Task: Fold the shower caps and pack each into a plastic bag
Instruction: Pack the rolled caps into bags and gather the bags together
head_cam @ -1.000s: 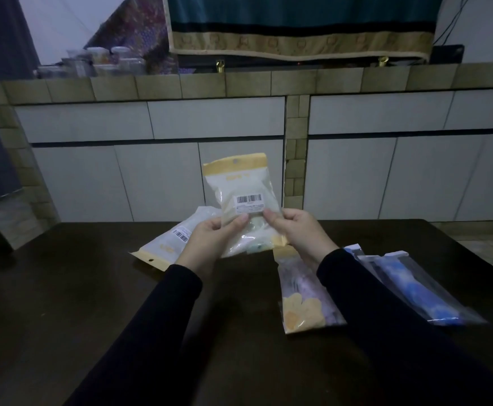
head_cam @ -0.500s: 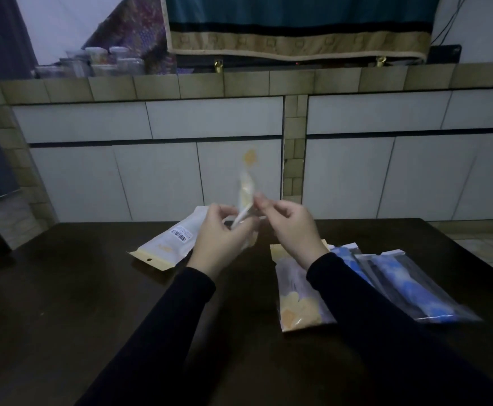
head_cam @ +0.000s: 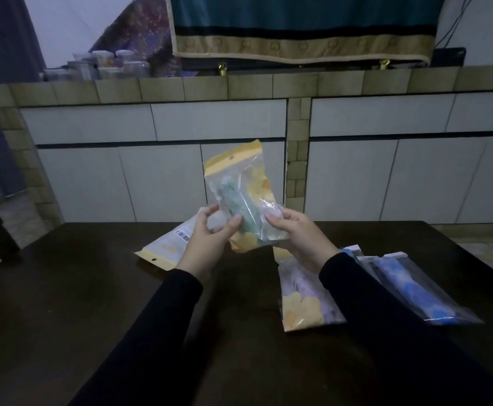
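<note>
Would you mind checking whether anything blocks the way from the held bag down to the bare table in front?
Nothing visible does: both hands, left and right, hold the bag above bare table.

dark table [head_cam: 63, 317], jars [head_cam: 107, 64] on ledge [head_cam: 239, 85]

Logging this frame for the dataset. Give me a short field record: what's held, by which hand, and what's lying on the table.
held: bag with yellow header, green cap inside, raised above the table
left hand: pinches the bag's lower left side
right hand: grips the bag's lower right side
bag tilt: header up, leaning slightly left
table, left: barcode bag, flat, header toward the camera
table, centre-right: yellow-print bag, partly under the right sleeve
table, right: blue bags, overlapping, count unclear
</note>
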`<state>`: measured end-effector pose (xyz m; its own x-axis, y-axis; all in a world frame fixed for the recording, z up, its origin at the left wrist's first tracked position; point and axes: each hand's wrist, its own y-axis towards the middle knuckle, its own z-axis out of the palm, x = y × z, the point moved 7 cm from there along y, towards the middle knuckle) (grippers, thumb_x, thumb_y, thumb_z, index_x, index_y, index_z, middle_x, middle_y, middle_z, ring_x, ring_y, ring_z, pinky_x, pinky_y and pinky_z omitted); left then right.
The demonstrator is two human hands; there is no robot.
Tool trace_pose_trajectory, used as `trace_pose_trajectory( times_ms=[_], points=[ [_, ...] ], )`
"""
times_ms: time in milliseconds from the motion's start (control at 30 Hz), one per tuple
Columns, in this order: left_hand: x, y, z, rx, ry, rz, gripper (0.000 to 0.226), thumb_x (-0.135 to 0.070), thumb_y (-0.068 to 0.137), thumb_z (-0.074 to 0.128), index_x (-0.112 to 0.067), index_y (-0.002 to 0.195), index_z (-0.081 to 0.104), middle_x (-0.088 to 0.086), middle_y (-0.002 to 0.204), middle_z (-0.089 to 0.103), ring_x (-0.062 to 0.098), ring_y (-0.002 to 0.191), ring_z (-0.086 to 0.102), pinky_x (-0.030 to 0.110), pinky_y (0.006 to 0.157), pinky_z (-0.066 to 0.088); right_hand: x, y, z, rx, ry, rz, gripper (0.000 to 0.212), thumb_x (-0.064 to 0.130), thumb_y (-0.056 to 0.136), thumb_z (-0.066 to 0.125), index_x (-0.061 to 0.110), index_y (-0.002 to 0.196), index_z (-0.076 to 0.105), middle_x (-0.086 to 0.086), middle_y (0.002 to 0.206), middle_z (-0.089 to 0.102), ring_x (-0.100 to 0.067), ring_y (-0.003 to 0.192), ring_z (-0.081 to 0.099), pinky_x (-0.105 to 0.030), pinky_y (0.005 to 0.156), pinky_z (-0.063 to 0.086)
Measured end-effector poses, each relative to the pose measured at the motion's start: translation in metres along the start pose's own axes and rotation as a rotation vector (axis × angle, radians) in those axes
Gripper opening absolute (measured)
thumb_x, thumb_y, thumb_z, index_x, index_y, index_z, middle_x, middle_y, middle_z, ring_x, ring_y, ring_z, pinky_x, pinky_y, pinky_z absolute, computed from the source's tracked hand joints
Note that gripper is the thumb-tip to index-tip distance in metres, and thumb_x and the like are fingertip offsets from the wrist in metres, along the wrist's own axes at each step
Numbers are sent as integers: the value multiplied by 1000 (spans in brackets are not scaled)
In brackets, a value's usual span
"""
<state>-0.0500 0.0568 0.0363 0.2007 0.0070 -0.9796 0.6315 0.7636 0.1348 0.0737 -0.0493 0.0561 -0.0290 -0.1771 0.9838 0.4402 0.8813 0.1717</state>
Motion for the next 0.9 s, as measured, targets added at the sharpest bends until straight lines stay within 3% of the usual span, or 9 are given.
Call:
trace_pose_trajectory(
  times_ms=[100, 167, 333, 467, 500, 567, 667, 800, 900],
  points=[
    [-4, 0, 0, -21, 30, 54, 41, -25, 80, 75, -14, 117, 62, 9, 107, 72, 22, 94, 71, 33, 72, 57, 5, -1, -15, -204, -322, -113, 18, 34, 90, 64, 19, 97, 71, 3, 92, 73, -10, 85, 68, -22, 75, 55],
    [-4, 1, -4, -76, 88, 86, 40, -27, 78, 78, -14, 113, 65, 7, 101, 73, 21, 90, 72, 36, 72, 59, 7, -3, -23, -304, -318, -125, 17, 32, 87, 69, 18, 96, 73, 6, 86, 71, -4, 79, 66, -20, 75, 53],
    [7, 5, -13, -120, 119, -15, 49, -31, 78, 78, -17, 122, 61, 9, 103, 72, 23, 90, 71, 37, 71, 59, -2, -5, -17, -226, -285, -10, 26, 25, 92, 62, 9, 111, 70, -2, 98, 72, -20, 95, 68, -35, 89, 55],
    [16, -1, -11, -89, 131, -70, 50, -27, 79, 78, -24, 123, 54, 8, 103, 70, 21, 88, 71, 28, 61, 56, 5, -17, -21, -200, -538, -29, 30, 37, 90, 64, 13, 105, 73, 5, 89, 72, -5, 83, 65, -17, 70, 49],
    [20, -3, -10, -57, 149, -95, 52, -29, 77, 78, -21, 123, 56, 7, 105, 70, 19, 89, 71, 28, 62, 56, 6, -23, -26, -212, -607, -28, 35, 43, 89, 63, 13, 102, 74, 4, 88, 72, -7, 83, 65, -18, 70, 48],
    [28, -7, -8, 3, 231, -155, 56, -33, 74, 80, -16, 123, 58, 5, 109, 70, 17, 90, 70, 27, 65, 55, 6, -37, -40, -262, -787, 11, 43, 49, 91, 55, 12, 104, 73, -2, 99, 72, -16, 95, 64, -31, 85, 51],
    [35, -23, -3, 51, 330, -254, 42, -31, 80, 76, -17, 117, 59, -1, 107, 68, 10, 88, 67, 20, 61, 52, 2, -60, -66, -367, -1086, 98, 31, 45, 95, 48, 29, 113, 67, 5, 123, 59, -16, 114, 51, -41, 102, 37],
    [34, -38, 6, 28, 724, -185, 52, -41, 84, 71, -17, 127, 56, 0, 123, 62, 12, 99, 59, 25, 74, 47, -10, -85, -92, -366, -1256, 280, 46, 50, 92, 47, 35, 135, 49, 0, 143, 40, -23, 130, 36, -50, 110, 28],
    [17, -47, 22, 1, 1033, 51, 58, -47, 90, 57, -25, 141, 43, -1, 147, 41, 20, 129, 43, 38, 106, 39, -20, -100, -105, -390, -1394, 426, 59, 59, 90, 42, 33, 142, 38, -5, 145, 36, -29, 134, 32, -56, 109, 22]
  ],
)
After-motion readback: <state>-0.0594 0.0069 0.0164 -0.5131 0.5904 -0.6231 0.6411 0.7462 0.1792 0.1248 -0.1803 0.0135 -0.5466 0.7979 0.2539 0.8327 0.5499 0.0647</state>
